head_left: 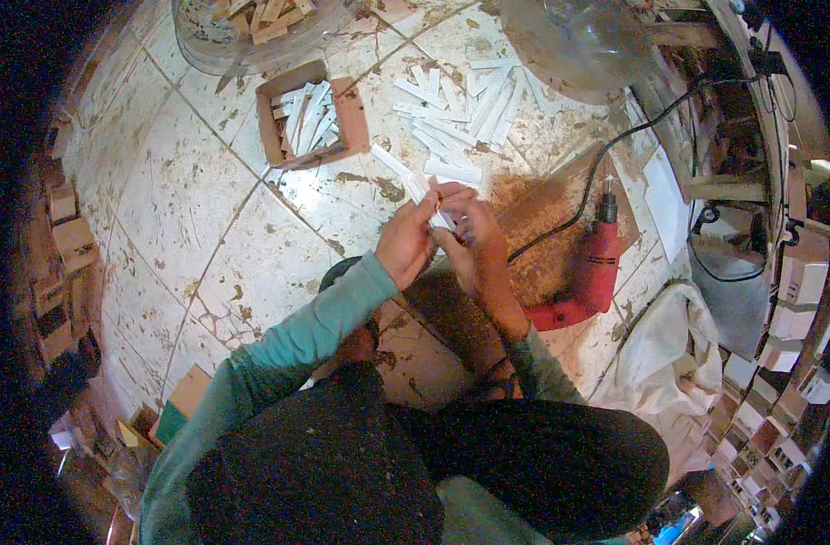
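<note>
My left hand (406, 243) is closed round some slim white strips (418, 187) that point away from me. My right hand (474, 250) meets it from the right, its fingers bent in at the near end of the same strips; what lies between the fingertips is partly hidden. Just beyond my hands a wider white piece (454, 173) lies on the floor. Farther off is a loose pile of white strips (483, 107). To its left, an open cardboard box (350, 113) holds more of them. A red power drill (599, 259) rests to the right of my right hand.
Under the drill lies a brown board (538, 200) dusted with sawdust. A black cord (589, 193) curves across it. Far left stands a clear tub (195, 50) of wooden pieces. A pale sack (674, 341) lies at right, near stacked small boxes (783, 354). Dirty tiles (183, 209) stretch leftward.
</note>
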Available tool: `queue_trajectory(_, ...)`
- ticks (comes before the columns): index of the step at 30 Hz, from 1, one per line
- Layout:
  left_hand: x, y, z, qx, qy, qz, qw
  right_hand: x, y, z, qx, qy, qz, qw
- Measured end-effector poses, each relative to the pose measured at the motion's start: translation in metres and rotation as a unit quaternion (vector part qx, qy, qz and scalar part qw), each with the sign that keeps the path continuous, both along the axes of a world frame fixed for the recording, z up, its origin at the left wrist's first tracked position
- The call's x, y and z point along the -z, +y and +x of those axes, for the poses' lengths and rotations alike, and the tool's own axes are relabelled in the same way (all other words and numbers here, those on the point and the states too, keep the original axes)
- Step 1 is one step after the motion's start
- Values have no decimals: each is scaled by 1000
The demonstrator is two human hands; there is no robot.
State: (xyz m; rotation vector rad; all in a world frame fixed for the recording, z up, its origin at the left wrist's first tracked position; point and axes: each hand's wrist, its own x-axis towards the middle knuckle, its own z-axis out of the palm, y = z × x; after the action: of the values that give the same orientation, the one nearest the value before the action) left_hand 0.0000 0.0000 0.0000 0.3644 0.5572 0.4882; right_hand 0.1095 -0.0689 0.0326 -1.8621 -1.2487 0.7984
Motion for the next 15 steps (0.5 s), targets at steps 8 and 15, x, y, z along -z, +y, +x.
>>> queue_trajectory(8,-7,-7,1,-30,8,-11,999,5,-1,-3,32,221,1,975)
queue_trajectory(15,-15,-9,7,-24,88,109,990,0,-4,-11,90,173,-27,980)
